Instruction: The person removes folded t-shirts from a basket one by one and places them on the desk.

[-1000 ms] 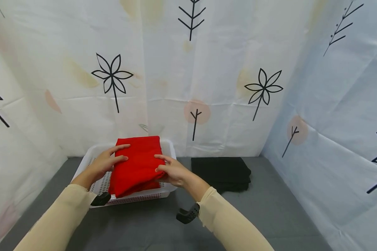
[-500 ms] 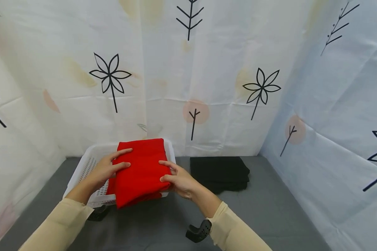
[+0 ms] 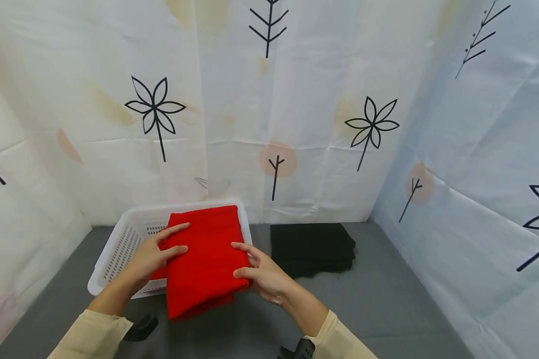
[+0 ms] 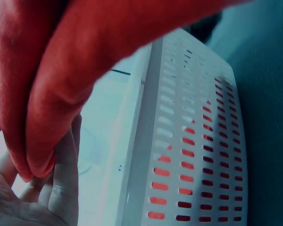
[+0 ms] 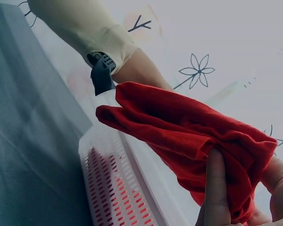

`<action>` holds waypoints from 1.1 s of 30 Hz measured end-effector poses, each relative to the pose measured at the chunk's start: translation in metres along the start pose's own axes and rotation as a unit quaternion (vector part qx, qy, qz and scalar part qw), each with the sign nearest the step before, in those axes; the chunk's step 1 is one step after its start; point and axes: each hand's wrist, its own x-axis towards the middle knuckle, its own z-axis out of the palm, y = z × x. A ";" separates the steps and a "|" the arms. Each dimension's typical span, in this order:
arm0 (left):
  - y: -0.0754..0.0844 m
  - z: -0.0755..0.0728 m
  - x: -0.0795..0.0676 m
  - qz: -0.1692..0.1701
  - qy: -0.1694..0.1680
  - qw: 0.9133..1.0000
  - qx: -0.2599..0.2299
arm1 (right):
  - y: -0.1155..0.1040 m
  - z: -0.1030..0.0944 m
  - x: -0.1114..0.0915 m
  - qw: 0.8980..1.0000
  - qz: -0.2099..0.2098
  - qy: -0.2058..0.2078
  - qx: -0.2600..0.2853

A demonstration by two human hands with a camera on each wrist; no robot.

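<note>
Between both hands hangs a folded red cloth [image 3: 206, 259], lifted above the front of a white plastic basket [image 3: 103, 269]. My left hand [image 3: 150, 259] grips its left edge, thumb and a finger on top and the other fingers underneath. At the right edge my right hand [image 3: 267, 276] pinches it, thumb above and fingers below. In the right wrist view the folded layers of the red cloth [image 5: 193, 136] droop open toward the far end. More red fabric shows through the slots of the basket [image 4: 198, 141] in the left wrist view.
A folded black cloth [image 3: 312, 249] lies on the grey tabletop [image 3: 377, 304] to the right of the basket. Behind everything hangs a white curtain [image 3: 233, 99] with leaf and flower prints, closing off the back and both sides.
Both hands have drawn the red cloth from over the basket toward the person and slightly right. More of the basket's inside shows behind it. The black cloth stays put.
</note>
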 end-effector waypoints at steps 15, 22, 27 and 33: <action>-0.001 0.034 -0.009 -0.004 0.014 1.000 0.016 | 0.013 -0.023 -0.024 1.000 0.000 -0.007 0.007; -0.001 0.055 -0.004 0.009 0.022 0.999 0.048 | 0.016 -0.040 -0.035 1.000 0.003 -0.003 0.004; 0.000 0.065 -0.001 0.014 0.017 0.999 0.047 | 0.018 -0.047 -0.043 1.000 0.006 0.005 0.002; 0.002 0.075 -0.001 0.016 0.011 0.999 0.043 | 0.018 -0.054 -0.054 1.000 0.005 0.005 0.003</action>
